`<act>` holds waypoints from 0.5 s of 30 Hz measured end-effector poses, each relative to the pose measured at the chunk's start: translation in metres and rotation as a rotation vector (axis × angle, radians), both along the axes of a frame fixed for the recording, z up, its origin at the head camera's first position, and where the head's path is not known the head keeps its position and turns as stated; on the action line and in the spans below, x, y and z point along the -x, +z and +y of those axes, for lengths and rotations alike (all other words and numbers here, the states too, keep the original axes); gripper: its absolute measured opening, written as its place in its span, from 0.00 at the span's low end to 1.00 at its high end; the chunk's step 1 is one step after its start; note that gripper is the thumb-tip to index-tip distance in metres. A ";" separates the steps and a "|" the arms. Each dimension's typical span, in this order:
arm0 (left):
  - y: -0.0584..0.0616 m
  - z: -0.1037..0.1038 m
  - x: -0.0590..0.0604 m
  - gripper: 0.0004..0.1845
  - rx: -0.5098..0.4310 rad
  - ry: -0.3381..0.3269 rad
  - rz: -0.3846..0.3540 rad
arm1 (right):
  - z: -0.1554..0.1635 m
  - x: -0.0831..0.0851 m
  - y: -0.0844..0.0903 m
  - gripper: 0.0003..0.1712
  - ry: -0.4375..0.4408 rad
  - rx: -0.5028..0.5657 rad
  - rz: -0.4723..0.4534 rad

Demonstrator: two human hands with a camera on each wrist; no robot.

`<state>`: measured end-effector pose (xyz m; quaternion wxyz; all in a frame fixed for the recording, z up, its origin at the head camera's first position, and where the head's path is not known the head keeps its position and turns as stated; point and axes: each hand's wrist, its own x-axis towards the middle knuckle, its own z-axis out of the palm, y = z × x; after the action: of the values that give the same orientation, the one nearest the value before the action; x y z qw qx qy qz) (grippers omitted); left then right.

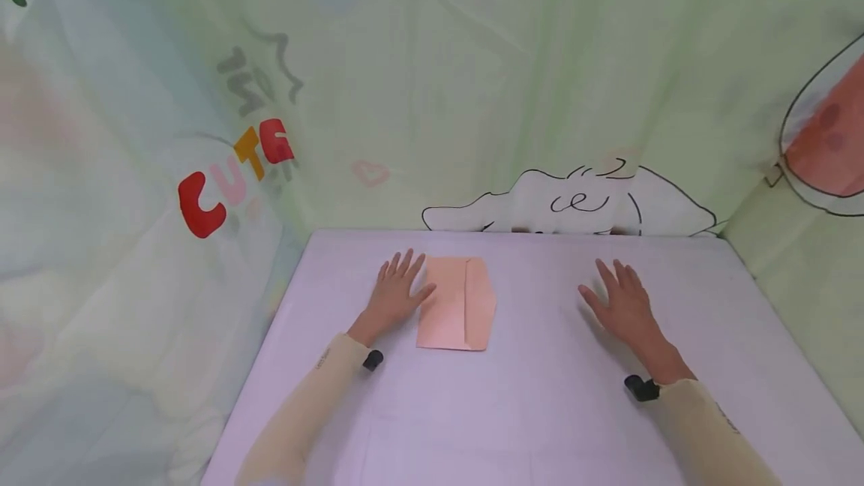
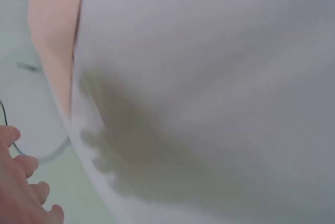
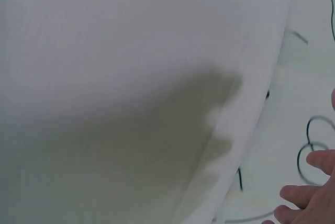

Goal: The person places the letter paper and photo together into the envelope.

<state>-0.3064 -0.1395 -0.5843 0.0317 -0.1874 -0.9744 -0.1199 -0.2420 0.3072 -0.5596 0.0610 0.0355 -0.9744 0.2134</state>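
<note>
Well, the backdrop (image 1: 472, 81) takes up most of the room: pale green cloth hung behind and to both sides, with the coloured letters "CUTE" (image 1: 232, 175) on the left fold and a line-drawn cartoon dog (image 1: 574, 205) peeping over the far edge of the table. The table (image 1: 540, 411) is next, covered in plain lilac-white, running from that far edge down towards the person. On it, left of middle and nearer the far edge, lies the paper (image 1: 455, 304), peach-coloured, flat, with one flap already folded over along a crease that runs away from the person. The right hand (image 1: 624, 302) lies flat on the table, well apart from the paper, fingers straight and a little spread, holding nothing. The left hand (image 1: 398, 292) lies flat too, fingers straight and loosely spread; its thumb side touches or just overlaps the paper's left edge, and it grips nothing either. Both wrist views show only blurred tabletop, shadow and fingertips at the frame edge. To my eye this is a pause between folds: the next fold would want the left hand pinning the sheet while the right crosses over to lift an edge
</note>
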 end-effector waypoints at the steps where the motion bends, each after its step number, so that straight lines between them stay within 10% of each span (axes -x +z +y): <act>1: 0.002 -0.008 0.001 0.42 -0.013 0.026 0.002 | 0.008 -0.001 0.001 0.46 -0.012 -0.013 -0.005; 15: -0.004 -0.071 -0.001 0.44 -0.050 0.178 -0.047 | 0.067 -0.016 -0.009 0.50 -0.084 -0.011 -0.071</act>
<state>-0.3059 -0.2102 -0.5887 0.0243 -0.0961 -0.9844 -0.1452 -0.2256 0.3744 -0.5687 0.0352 -0.0127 -0.9777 0.2064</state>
